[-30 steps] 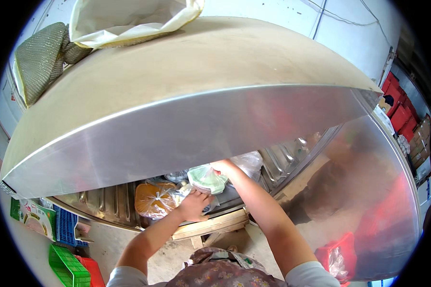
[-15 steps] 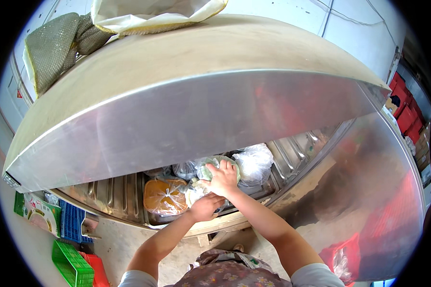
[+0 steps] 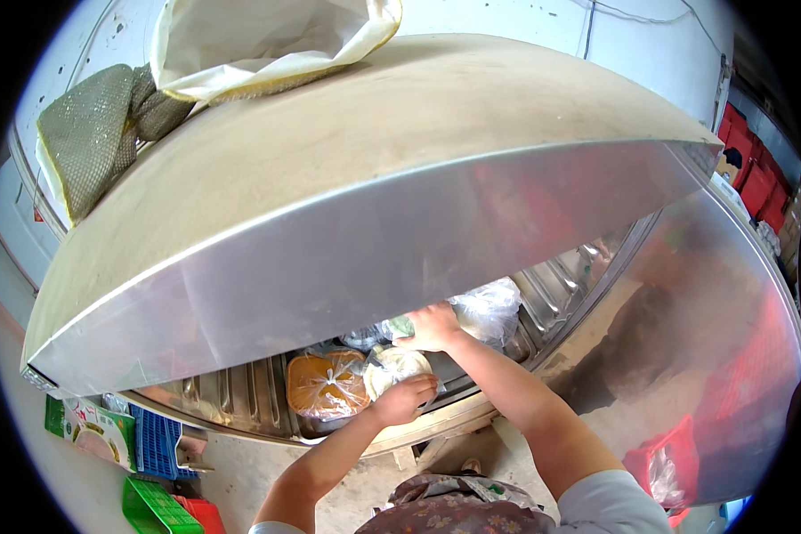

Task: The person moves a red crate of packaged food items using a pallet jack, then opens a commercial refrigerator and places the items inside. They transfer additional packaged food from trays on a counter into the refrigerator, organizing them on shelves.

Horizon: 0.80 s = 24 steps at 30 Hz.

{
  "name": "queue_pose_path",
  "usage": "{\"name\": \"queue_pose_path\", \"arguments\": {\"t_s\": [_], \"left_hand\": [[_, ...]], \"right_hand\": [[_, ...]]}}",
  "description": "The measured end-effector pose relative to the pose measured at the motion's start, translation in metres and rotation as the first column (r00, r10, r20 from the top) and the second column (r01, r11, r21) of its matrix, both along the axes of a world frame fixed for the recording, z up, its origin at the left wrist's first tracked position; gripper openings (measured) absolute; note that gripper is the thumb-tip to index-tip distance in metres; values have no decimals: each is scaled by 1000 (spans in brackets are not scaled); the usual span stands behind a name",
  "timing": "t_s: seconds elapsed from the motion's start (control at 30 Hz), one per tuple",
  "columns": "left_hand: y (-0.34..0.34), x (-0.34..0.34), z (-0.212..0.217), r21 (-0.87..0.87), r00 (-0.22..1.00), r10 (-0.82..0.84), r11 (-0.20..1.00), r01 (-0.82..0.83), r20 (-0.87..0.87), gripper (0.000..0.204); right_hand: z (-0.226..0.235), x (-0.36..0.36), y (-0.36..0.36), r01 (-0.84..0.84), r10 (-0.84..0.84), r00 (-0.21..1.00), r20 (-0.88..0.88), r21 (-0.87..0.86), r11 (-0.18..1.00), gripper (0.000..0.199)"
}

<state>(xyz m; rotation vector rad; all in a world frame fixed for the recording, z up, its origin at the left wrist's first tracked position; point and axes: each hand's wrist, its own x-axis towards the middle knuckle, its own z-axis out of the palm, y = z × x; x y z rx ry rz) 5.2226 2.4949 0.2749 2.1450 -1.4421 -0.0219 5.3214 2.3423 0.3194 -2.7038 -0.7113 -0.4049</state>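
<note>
My left hand [image 3: 402, 400] is closed at the near right edge of a clear plastic bag [image 3: 395, 367] with pale, roundish contents. Farther in, my right hand [image 3: 436, 327] has its thumb apart from its fingers, against a pale green bagged thing [image 3: 402, 327]. The metal front edge partly covers that bag and my right fingertips. To the left sits an orange-brown tub [image 3: 327, 383] in a knotted clear bag. A white plastic bag [image 3: 488, 311] lies just right of my right hand. All rest in a metal bin with ribbed walls.
A broad metal panel [image 3: 347, 258] overhangs the opening. On top lie a large white-lined bag [image 3: 267, 53] and a grey mesh bag [image 3: 84, 133]. Green [image 3: 156, 507] and blue crates [image 3: 160, 445] stand on the floor at left, a red container [image 3: 666, 467] at lower right.
My right hand has moved farther in, pushing the green bag partly under the metal edge. The left hand stays at the pale bag, now more exposed. The whole view has shifted slightly.
</note>
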Motion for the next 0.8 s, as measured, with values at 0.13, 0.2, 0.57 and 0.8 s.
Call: {"name": "queue_pose_path", "arguments": {"t_s": [0.13, 0.2, 0.57, 0.8], "left_hand": [[-5, 1, 2, -16, 1000, -16, 1000, 16, -1, 42], [-5, 5, 4, -35, 999, -40, 999, 41, 9, 39], [-29, -4, 38, 374, 808, 589, 746, -551, 17, 56], [-16, -4, 26, 368, 926, 378, 859, -355, 11, 55]], "right_hand": [[-12, -1, 10, 113, -117, 993, -29, -107, 988, 65], [-21, 5, 8, 86, -86, 996, 39, -22, 996, 65], [13, 29, 11, -15, 10, 940, -341, -12, 1000, 72], [-23, 29, 22, -64, 59, 960, -275, -8, 998, 77]]}}
